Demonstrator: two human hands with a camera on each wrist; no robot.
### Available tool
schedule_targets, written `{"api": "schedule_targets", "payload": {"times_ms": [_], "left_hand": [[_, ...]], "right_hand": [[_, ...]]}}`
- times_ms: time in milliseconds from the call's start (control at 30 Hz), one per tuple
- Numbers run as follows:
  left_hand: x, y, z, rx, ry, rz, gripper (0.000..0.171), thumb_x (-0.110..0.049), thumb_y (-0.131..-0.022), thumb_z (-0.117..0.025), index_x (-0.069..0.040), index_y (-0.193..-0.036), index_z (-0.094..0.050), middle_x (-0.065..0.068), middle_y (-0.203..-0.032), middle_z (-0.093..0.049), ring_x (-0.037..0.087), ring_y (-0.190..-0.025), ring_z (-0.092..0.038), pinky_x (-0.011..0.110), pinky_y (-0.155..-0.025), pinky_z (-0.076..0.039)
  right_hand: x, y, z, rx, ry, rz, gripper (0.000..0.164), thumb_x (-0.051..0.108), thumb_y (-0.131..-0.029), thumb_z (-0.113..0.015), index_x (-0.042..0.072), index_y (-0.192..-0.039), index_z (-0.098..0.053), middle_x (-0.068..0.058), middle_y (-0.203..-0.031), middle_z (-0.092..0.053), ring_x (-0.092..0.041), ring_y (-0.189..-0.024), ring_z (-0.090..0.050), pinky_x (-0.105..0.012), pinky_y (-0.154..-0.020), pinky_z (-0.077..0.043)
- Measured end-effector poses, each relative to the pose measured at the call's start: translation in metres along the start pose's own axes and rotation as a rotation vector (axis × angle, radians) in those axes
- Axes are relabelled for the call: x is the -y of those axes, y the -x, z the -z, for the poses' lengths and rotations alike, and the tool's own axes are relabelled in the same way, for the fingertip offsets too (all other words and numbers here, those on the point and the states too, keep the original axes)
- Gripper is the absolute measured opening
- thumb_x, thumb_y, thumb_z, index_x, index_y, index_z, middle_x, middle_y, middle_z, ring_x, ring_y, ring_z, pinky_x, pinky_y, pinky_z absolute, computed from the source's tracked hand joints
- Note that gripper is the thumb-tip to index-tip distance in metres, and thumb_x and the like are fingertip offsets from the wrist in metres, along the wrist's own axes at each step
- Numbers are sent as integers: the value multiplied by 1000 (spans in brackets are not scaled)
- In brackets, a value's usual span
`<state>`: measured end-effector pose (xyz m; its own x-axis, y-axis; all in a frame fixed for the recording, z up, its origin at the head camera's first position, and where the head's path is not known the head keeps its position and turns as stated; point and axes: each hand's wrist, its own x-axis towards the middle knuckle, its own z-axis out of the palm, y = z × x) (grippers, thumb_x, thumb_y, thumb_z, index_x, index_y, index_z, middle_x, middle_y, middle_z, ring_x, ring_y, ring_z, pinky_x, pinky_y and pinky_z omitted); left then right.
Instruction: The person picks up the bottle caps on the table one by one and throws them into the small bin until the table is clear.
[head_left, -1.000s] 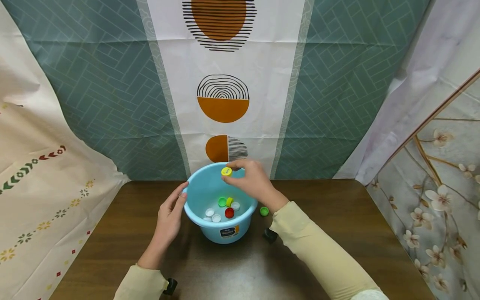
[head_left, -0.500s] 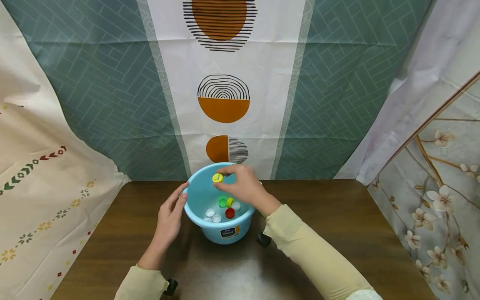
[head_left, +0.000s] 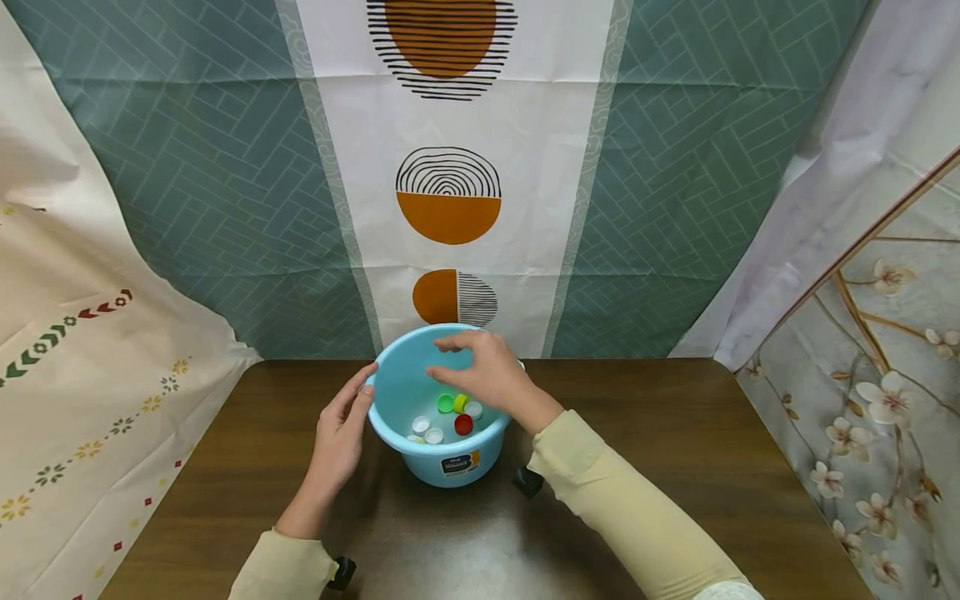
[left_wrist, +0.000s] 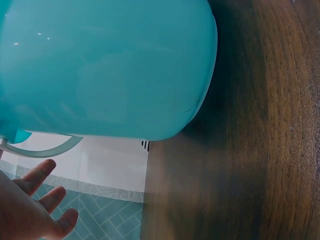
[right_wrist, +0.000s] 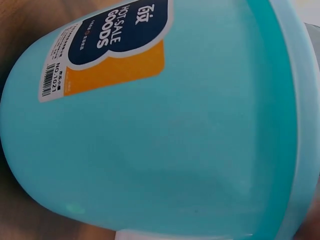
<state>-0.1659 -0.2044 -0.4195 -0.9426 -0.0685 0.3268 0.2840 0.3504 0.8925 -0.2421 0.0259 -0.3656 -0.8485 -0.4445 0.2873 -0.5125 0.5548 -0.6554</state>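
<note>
A light blue plastic basin point(head_left: 453, 462) stands on the table. My left hand point(head_left: 341, 429) holds its left rim with thumb and forefinger; in the left wrist view the other fingers point(left_wrist: 52, 200) spread below the basin's side. Over the basin's opening my right hand point(head_left: 487, 371) has thumb and fingers parted, with nothing between them. Inside lie a green cap point(head_left: 446, 403), a yellow cap point(head_left: 461, 404), a red cap point(head_left: 463, 425) and several white caps point(head_left: 433, 436). A sliver of yellow shows at the near inner wall. The right wrist view holds mostly the basin's labelled side point(right_wrist: 175, 125).
The brown wooden table point(head_left: 637, 442) runs out on both sides of the basin. A patterned cloth point(head_left: 480, 225) hangs right behind it. Cream cloth point(head_left: 82, 375) covers the left side and a floral sheet point(head_left: 870, 417) the right. The basin has a pale handle point(left_wrist: 45, 151).
My right hand moved left over the basin with a yellow cap and then let it go. The red cap shifted slightly right. My left hand stayed at the rim.
</note>
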Motion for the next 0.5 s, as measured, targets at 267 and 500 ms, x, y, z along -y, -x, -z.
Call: {"api": "schedule_targets", "payload": {"times_ms": [267, 500], "left_hand": [[-10, 1, -1, 0, -10, 6, 40, -26, -101, -43, -15, -139, -46, 7, -139, -50, 26, -122, -52, 11, -85, -44], [-11, 2, -2, -5, 8, 14, 40, -26, -100, -44, -16, -138, -47, 5, -140, -50, 26, -123, -52, 12, -86, -44]], "right_hand": [[-2, 0, 8, -26, -34, -27, 46, 50, -79, -69, 28, -119, -64, 10, -115, -64, -10, -111, -56, -34, -93, -48], [-15, 5, 26, -122, -83, -60, 46, 50, -79, -69, 28, -120, -63, 10, -122, -60, -13, -118, -53, -37, -96, -47]]}}
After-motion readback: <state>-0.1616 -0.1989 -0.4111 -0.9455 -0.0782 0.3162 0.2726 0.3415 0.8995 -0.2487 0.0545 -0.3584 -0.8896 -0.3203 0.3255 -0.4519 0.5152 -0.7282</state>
